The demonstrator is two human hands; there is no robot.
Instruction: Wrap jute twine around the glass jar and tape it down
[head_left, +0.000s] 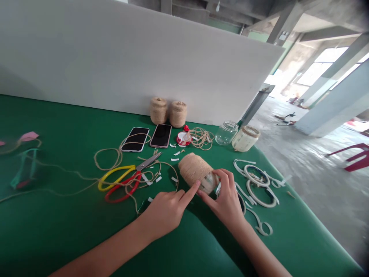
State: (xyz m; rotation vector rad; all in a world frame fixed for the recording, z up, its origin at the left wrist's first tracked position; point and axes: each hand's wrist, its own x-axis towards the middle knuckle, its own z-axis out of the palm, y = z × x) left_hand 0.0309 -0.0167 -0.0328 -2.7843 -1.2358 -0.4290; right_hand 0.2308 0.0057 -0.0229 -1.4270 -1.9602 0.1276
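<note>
A glass jar (208,183) lies tilted on its side, wound with tan twine (195,168) over most of its body. A strip of bare glass shows near its right end. My right hand (227,198) grips that end, fingers on top and thumb below. My left hand (170,209) presses a stretched index finger against the edge of the winding. Its other fingers are curled, and a strand of twine (176,179) runs down behind them; the grip itself is partly hidden. Left of the hands, scissors (135,175) with yellow and red handles lie partly open among loose twine.
Two twine-wrapped jars (158,110) stand by the white board (138,57). Two phones (160,136), a red spool (183,137), a clear jar (226,133) and a taped jar (246,139) sit behind the hands. Tape rolls (256,176) lie right, near the green table's edge (305,211).
</note>
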